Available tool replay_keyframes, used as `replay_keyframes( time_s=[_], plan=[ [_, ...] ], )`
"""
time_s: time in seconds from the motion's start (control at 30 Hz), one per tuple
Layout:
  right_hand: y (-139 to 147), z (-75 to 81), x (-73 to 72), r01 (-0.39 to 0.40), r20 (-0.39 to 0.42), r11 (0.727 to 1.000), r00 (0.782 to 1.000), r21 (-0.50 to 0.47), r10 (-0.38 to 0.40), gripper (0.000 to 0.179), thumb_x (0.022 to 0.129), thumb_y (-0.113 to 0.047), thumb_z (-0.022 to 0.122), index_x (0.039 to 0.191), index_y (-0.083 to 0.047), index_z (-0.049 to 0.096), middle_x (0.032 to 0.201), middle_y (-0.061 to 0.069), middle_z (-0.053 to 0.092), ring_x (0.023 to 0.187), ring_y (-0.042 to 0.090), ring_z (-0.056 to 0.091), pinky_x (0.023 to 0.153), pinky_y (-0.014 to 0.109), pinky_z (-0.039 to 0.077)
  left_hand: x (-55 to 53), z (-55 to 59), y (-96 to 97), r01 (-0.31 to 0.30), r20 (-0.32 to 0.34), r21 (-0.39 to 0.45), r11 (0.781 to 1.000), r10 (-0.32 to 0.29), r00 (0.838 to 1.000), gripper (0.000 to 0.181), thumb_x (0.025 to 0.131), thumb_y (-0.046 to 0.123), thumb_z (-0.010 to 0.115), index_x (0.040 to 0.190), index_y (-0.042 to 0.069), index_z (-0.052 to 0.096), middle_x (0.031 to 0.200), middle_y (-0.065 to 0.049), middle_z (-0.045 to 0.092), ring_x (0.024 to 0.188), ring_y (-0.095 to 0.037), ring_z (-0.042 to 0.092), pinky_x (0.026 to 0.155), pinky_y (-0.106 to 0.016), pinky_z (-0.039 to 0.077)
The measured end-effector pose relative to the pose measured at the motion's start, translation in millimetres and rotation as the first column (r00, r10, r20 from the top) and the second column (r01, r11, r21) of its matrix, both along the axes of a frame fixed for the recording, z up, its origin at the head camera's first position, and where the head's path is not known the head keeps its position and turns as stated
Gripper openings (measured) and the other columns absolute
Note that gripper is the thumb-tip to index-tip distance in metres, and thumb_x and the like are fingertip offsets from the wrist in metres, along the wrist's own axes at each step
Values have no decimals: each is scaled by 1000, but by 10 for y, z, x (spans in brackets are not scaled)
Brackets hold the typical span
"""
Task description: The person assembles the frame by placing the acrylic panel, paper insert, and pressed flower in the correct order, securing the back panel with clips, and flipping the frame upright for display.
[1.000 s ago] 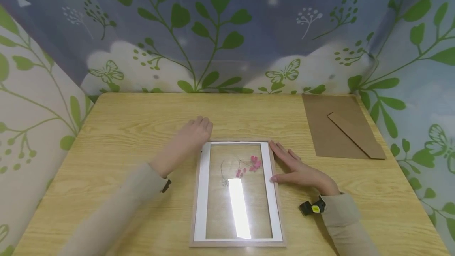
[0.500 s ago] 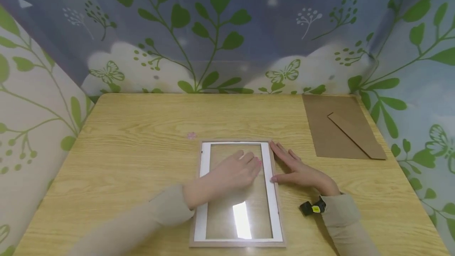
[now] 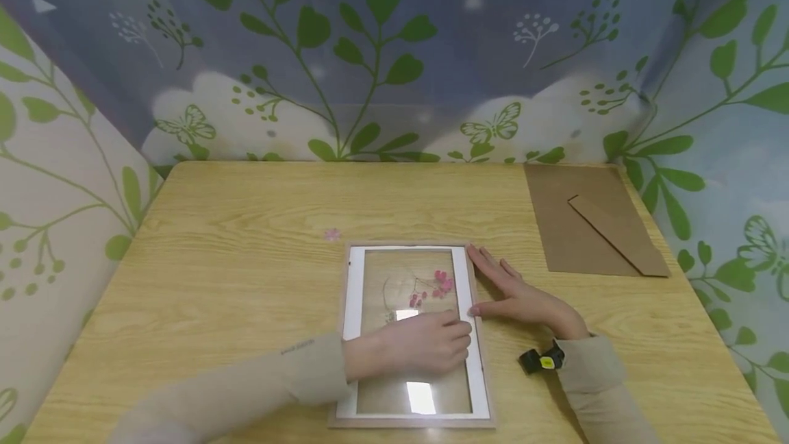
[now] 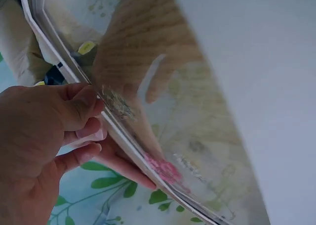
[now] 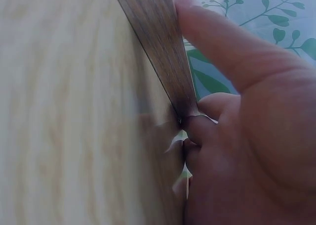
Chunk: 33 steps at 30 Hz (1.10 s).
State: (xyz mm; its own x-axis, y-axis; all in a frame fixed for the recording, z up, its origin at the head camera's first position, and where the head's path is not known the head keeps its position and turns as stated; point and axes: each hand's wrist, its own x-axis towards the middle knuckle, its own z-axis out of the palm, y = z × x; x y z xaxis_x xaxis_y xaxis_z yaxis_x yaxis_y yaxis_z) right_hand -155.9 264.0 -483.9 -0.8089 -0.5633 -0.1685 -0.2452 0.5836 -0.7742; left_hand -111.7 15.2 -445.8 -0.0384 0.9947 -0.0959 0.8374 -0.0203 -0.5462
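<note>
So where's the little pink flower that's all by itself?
In the head view, the lone pink flower lies on the table, left of centre, just outside the far left corner of the picture frame.

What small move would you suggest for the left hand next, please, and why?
I would probably have the left hand gently settle the pale flower near its fingertips onto the clear pane; whether it is pinched is unclear. The hand is over the pane, pink flowers lie farther up, and the right hand rests against the frame.
</note>
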Motion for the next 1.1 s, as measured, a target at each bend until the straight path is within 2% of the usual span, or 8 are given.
replay_keyframes(
  time_s=[0.13,0.27,0.4,0.5,0.63,0.77,0.9,1.1],
  plan=[
    [-7,0,5,-5,-1,1000,1000,1,5,103,88,-37,75,161,-19,4,166,10,1,151,30,-5,118,56,-8,-17,-9,-36,8,58,14,1000,-9,998,23,102,34,45,100,28,68,101,15,66,95,-7,52,84,-23,42],
    [-13,4,0,1,10,1000,1000,16,-1,103,88,-39,74,161,-20,3,166,10,0,151,30,-6,118,55,-8,-86,53,-113,-52,162,20,998,48,986,22,101,33,49,112,28,67,113,14,66,108,-8,54,95,-26,44],
    [-18,10,-7,4,22,1000,1000,22,-5,103,89,-40,73,161,-21,2,166,10,-1,151,29,-6,117,56,-9,-197,140,-261,-167,263,61,984,146,954,20,98,30,58,114,24,68,116,10,65,116,-12,54,99,-29,45],
    [-15,13,-7,5,25,1000,1000,11,-5,103,89,-39,73,161,-22,2,166,9,-2,151,29,-7,117,57,-8,-270,171,-348,-247,336,109,963,198,921,17,96,31,63,107,22,70,108,9,66,105,-11,55,86,-25,46],
    [-8,13,-2,5,22,1000,1000,4,-5,102,89,-39,73,161,-22,3,166,8,-2,151,28,-7,117,58,-8,-325,143,-374,-286,408,110,952,219,886,18,93,34,66,103,21,72,104,8,66,95,-11,53,76,-24,44],
    [-13,6,0,2,21,1000,1000,9,-2,102,89,-39,73,161,-22,3,166,8,-2,151,28,-7,117,58,-8,-337,88,-342,-274,450,67,959,216,866,17,93,34,65,103,23,73,105,7,66,99,-12,53,84,-26,47],
    [-17,10,4,-1,24,1000,1000,12,0,102,89,-39,73,161,-21,2,166,9,-3,151,29,-7,117,58,-8,-344,71,-294,-224,449,36,974,185,874,13,98,29,62,105,26,73,106,7,64,104,-12,52,94,-30,47],
    [-18,23,11,6,26,1000,1000,15,-7,102,89,-39,73,161,-22,2,166,9,-3,151,29,-7,117,58,-8,-380,55,-215,-154,389,18,988,135,911,17,98,23,61,108,29,72,112,8,63,114,-12,56,97,-30,46]
  ],
)
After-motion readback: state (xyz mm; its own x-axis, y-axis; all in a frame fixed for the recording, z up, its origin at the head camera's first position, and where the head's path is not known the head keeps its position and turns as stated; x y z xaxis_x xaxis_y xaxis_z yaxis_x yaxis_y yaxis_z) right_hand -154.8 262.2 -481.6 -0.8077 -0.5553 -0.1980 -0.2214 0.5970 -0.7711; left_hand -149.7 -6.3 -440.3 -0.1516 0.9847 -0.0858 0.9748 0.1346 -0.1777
